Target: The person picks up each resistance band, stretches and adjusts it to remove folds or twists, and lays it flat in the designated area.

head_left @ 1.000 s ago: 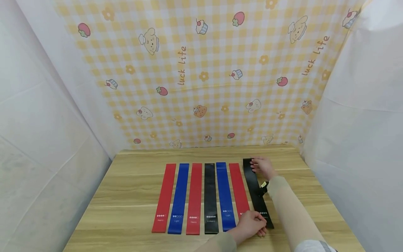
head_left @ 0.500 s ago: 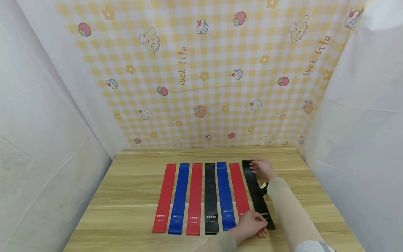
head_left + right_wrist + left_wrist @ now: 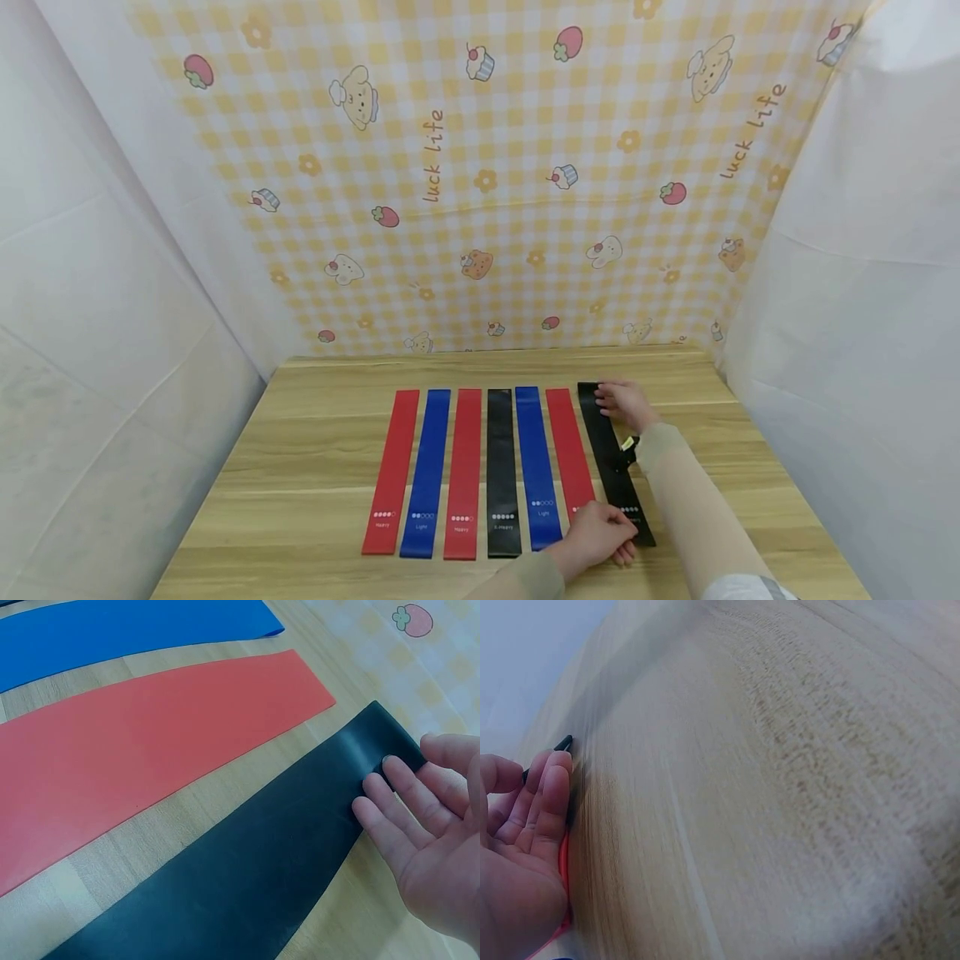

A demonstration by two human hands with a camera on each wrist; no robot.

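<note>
A black resistance band [image 3: 606,450] lies at the right end of a row of flat bands, slanting toward the near right. At its near end, my left hand [image 3: 596,532] pinches the corner with thumb and curled fingers; in the left wrist view only a dark bit of band [image 3: 564,742] shows past the fingers. My right hand [image 3: 628,402] holds the far end by its right corner, the thumb at the end edge and the other fingertips [image 3: 367,806] against the side edge. White dots and lettering near the band's front end are partly covered.
Several other bands lie side by side to the left: red [image 3: 568,442], blue [image 3: 536,458], black [image 3: 501,467], and further red [image 3: 463,467] and blue ones [image 3: 426,467]. They rest on a wooden table [image 3: 300,467]. A checked cloth [image 3: 510,225] hangs behind, with white sheets [image 3: 112,292] at the sides.
The far end of the black band has come down slightly toward the table and its near end has shifted a little right. Both hands stay almost still.
</note>
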